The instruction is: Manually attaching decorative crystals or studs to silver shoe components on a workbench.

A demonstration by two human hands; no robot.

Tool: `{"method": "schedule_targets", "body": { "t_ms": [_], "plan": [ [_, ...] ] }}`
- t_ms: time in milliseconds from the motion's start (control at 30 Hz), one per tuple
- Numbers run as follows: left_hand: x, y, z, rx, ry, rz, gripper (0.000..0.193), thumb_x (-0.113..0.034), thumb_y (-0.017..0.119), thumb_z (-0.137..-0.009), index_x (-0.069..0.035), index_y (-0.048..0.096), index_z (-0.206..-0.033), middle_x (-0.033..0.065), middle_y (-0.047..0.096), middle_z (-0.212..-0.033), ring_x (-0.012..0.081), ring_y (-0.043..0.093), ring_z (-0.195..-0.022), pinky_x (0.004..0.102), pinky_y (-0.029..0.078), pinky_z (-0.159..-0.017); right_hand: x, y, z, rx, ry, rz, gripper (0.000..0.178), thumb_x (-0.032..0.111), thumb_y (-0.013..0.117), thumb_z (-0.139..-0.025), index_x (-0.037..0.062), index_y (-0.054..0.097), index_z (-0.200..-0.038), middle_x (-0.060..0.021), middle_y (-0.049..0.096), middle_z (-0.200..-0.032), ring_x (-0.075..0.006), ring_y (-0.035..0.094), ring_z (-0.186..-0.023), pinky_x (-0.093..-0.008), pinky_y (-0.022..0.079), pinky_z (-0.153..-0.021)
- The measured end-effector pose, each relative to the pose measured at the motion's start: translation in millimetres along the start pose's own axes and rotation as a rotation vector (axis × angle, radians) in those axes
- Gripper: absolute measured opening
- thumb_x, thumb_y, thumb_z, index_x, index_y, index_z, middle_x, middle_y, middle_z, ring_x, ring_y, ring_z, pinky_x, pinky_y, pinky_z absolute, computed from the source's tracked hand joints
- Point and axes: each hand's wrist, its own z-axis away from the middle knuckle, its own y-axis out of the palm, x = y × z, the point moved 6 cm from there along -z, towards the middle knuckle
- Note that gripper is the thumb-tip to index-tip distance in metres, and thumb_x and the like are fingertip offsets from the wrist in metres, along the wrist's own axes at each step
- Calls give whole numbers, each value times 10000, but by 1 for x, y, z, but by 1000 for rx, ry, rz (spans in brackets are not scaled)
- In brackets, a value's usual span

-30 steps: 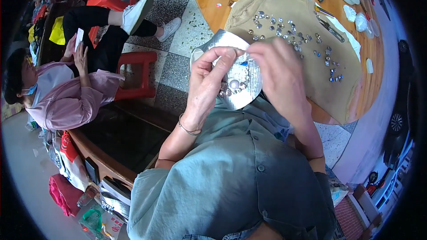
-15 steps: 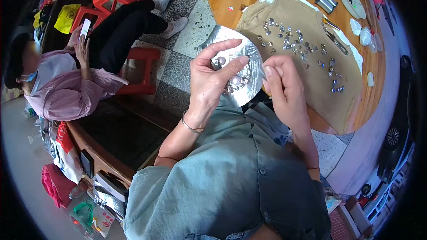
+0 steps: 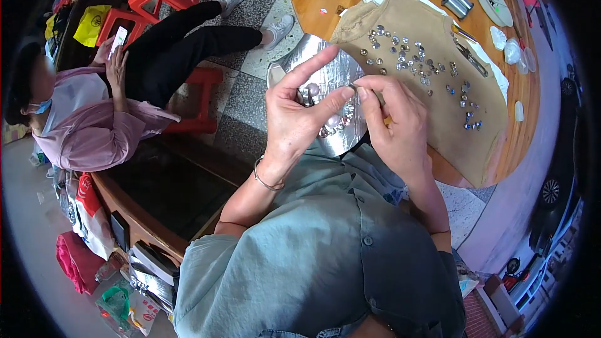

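Silver sheeting, cut in a round disc (image 3: 341, 144), sits under the person's two hands, just off the near-left edge of the wooden surface (image 3: 307, 7). Pearly beads (image 3: 313, 89) and smaller shiny stones lie on the disc, partly covered by the fingers. On the left hand (image 3: 290, 114), thumb and forefinger stand well apart, the forefinger pointing up and away; the other fingers are mostly hidden, so I can't tell whether they grip the disc. The right hand (image 3: 399, 117) has its thumb and forefinger together over the disc, clamped on a small dark piece (image 3: 353, 87) too tiny for me to make out, and the left thumb's tip comes right up beside it. Over on the surface, a tan cloth (image 3: 454, 134) carries scattered clear gems (image 3: 415, 61), with blue ones (image 3: 472, 122) towards its right. Pliers (image 3: 471, 61) lie along the cloth's far-right edge. To the left, someone in a pink shirt (image 3: 94, 134) sits looking at a phone (image 3: 118, 42), near red stools (image 3: 203, 100).
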Motion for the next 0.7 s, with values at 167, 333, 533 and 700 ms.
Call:
{"method": "schedule_targets", "body": {
  "t_ms": [167,333,533,700],
  "plan": [
    [-2,0,0,-5,36,-36,547,83,700,-710,23,514,-1221,97,610,-1090,103,590,-904,230,495,-786,0,-1,1,22,23,11,127,8,577,-804,40,572,-927,-95,608,-774,-270,583,-690,-374,466,-599],
    [-3,0,1,4,94,-90,547,74,702,-715,22,510,-1226,93,605,-1105,107,588,-908,240,496,-785,1,-1,2,26,-6,21,126,9,579,-802,40,574,-923,-96,605,-767,-265,579,-676,-377,463,-590],
    [-19,11,11,-10,566,-543,498,73,700,-695,-53,595,-1165,71,656,-1015,115,619,-815,245,511,-734,0,0,2,36,-34,93,120,28,561,-821,36,567,-941,-109,595,-752,-276,575,-677,-372,459,-587],
    [-27,24,23,153,835,-890,466,65,687,-692,-97,632,-1125,73,666,-1009,166,645,-862,261,522,-749,-19,7,11,-64,342,-337,139,96,547,-870,14,558,-982,-78,581,-730,-242,575,-680,-354,453,-598]
  ]
}}
